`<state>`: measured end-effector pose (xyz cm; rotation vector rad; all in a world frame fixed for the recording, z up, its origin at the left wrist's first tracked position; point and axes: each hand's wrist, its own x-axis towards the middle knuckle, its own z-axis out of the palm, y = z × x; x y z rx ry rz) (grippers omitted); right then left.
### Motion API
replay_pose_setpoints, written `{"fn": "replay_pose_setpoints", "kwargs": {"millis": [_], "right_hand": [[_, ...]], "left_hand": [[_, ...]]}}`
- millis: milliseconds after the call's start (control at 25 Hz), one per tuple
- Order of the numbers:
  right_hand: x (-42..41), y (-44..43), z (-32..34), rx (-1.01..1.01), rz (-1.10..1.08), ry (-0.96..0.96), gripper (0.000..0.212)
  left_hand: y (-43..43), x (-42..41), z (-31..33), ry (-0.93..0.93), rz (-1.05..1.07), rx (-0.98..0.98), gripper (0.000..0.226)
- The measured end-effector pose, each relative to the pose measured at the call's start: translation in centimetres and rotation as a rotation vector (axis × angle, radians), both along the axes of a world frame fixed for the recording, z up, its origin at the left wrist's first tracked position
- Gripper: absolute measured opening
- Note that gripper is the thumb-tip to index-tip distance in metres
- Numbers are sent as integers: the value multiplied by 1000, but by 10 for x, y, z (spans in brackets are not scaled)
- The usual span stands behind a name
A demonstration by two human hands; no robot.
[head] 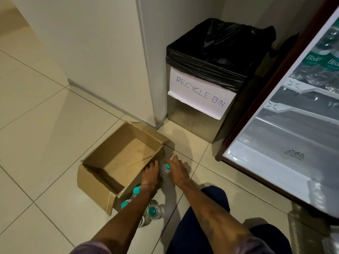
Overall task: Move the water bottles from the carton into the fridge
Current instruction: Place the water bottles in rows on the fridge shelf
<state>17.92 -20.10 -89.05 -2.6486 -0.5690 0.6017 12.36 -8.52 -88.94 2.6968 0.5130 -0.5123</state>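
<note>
"RECYCLE BIN" handwritten on a paper sign (pixel 200 94) on the bin (pixel 190 123); apparently "Bisle" on green bottle labels (pixel 312 60)

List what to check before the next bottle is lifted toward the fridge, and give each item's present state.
1. Fridge open: ok.
2. Room on its lower shelves: ok, they look bare.
3. Bottle between left hand and right hand is capped: ok, teal cap on.
4. Secure grip on that bottle: cannot tell; the hands flank it, but the finger hold is unclear.
5. All bottles moved: not ok; other bottles stand at the near corner of the carton.
</note>
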Motion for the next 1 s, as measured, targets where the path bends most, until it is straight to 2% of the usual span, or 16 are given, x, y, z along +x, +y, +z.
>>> {"fn": "replay_pose_setpoints", "kwargs": {"millis": [120,240,440,640,800,1000], "right_hand": [[0,0,-5,78,-56,52,55],[-1,-1,-6,123,-71,132,46],[5,-29,8,227,-226,180,39],[17,-77,43,365,-325,149,34],[25,-125,75,414,-333,152,38],[30,-180,106,358,-376,135,36]], "left_hand": [[-2,1,-4,-9,1,-50,77],[-3,4,-4,-47,-30,-89,72],[-16,12,7,-79,-129,-147,48],[-38,26,37,-134,-138,-375,50],[-57,35,67,-187,-145,-544,49],[-93,54,105,-110,-363,-587,47]]}}
